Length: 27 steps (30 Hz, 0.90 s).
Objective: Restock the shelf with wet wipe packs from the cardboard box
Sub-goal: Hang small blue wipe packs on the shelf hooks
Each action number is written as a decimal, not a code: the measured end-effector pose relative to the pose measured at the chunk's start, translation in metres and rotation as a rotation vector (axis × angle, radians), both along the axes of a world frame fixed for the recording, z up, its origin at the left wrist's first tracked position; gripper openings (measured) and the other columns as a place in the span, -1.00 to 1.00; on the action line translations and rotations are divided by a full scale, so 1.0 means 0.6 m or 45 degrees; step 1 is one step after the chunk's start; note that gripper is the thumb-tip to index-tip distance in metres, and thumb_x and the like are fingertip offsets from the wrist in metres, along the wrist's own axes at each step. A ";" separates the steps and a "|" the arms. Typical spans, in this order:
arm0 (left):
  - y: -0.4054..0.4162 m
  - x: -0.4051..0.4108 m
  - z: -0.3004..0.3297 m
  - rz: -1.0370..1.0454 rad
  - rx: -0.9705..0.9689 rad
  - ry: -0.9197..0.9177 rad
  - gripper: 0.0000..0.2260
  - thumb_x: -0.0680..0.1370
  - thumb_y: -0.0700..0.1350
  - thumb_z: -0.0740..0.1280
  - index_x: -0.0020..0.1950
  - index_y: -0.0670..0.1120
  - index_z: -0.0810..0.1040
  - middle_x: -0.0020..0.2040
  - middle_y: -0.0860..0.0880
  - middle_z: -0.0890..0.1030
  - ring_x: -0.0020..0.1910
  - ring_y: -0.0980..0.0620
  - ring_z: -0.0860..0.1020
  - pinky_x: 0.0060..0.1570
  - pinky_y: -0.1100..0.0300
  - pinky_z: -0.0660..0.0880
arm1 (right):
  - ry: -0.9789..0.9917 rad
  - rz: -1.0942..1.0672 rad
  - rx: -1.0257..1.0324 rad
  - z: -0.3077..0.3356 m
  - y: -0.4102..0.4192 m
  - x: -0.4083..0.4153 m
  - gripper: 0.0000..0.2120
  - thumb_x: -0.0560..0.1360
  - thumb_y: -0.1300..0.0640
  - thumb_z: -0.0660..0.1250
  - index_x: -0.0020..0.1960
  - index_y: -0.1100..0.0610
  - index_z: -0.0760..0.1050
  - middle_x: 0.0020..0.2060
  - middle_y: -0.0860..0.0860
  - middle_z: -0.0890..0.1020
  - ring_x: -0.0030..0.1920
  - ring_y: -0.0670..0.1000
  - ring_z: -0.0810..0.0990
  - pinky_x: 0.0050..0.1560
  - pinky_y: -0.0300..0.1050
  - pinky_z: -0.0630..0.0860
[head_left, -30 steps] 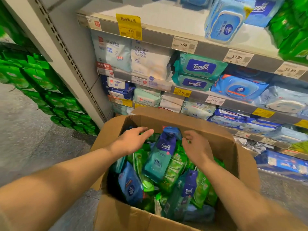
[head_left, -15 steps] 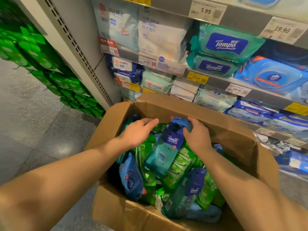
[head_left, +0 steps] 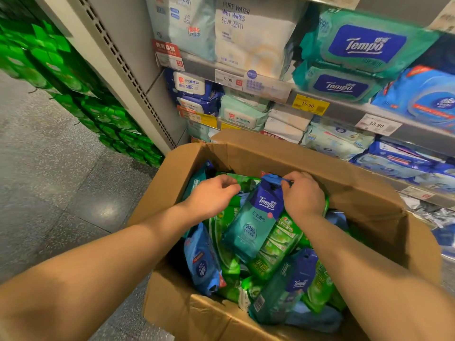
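Note:
An open cardboard box [head_left: 364, 193] stands on the floor in front of the shelf [head_left: 344, 112], filled with several blue, teal and green wet wipe packs. A teal and blue Tempo pack [head_left: 256, 222] lies on top in the middle. My right hand [head_left: 304, 195] pinches the blue top edge of that pack. My left hand [head_left: 211, 196] is over the green packs [head_left: 278, 247] just left of it, fingers curled down among them; what they grip is hidden.
The shelf rows behind the box hold white, teal and blue wipe packs with price tags [head_left: 310, 104]. A grey upright post [head_left: 118, 77] is at the left, with stacked green packs [head_left: 73, 82] beyond it. Grey stone floor [head_left: 49, 180] lies to the left.
The view has dropped and closed in on the box. My right hand has closed onto the top of the Tempo pack; my left fingers have curled down into the packs.

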<state>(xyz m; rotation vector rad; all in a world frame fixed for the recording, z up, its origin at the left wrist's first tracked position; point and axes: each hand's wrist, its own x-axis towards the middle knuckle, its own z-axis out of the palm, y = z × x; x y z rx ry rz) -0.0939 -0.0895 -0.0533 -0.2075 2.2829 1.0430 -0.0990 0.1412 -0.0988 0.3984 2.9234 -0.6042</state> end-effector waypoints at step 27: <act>0.107 0.006 0.172 -0.111 0.690 0.271 -0.44 0.56 -0.19 0.50 0.53 0.00 0.42 0.30 0.13 0.63 0.27 0.26 0.58 0.19 0.32 0.53 | 0.568 -0.151 -0.800 0.288 0.043 0.054 -0.84 0.63 0.07 0.30 -0.03 -0.20 0.47 -0.14 -0.07 0.68 -0.09 0.01 0.66 -0.07 0.06 0.58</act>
